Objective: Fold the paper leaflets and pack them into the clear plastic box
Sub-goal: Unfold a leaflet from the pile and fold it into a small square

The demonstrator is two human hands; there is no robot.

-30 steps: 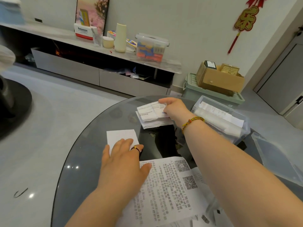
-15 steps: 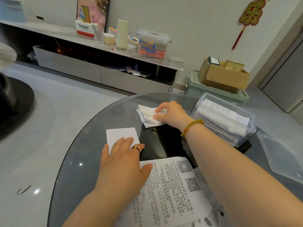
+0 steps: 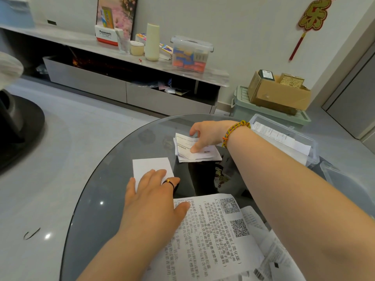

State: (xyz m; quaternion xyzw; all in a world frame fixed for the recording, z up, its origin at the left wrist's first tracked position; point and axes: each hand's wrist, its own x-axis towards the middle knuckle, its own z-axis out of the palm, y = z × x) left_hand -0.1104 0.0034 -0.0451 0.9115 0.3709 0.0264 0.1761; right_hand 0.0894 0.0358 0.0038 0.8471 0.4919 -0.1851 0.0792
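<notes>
On the round glass table point(image 3: 113, 179), my right hand point(image 3: 209, 134) pinches the top leaflet of a small stack of folded leaflets point(image 3: 194, 153) at the far middle. My left hand point(image 3: 154, 197) lies flat, fingers spread, on a small blank white folded sheet point(image 3: 151, 167) and on the edge of a large unfolded printed leaflet point(image 3: 215, 236) with QR codes. The clear plastic box point(image 3: 284, 136) stands at the right, holding several folded leaflets, partly hidden by my right forearm.
A clear lid point(image 3: 345, 183) lies right of the box. More loose leaflets point(image 3: 272, 258) pile at the near right. Beyond the table are a green crate point(image 3: 245, 106) with a cardboard box point(image 3: 280, 94) on it, and a low TV cabinet point(image 3: 129, 88).
My right hand has slid from the stack's right side across its top and now pinches the upper leaflet; the stack has shifted slightly. My left hand has stayed flat in place.
</notes>
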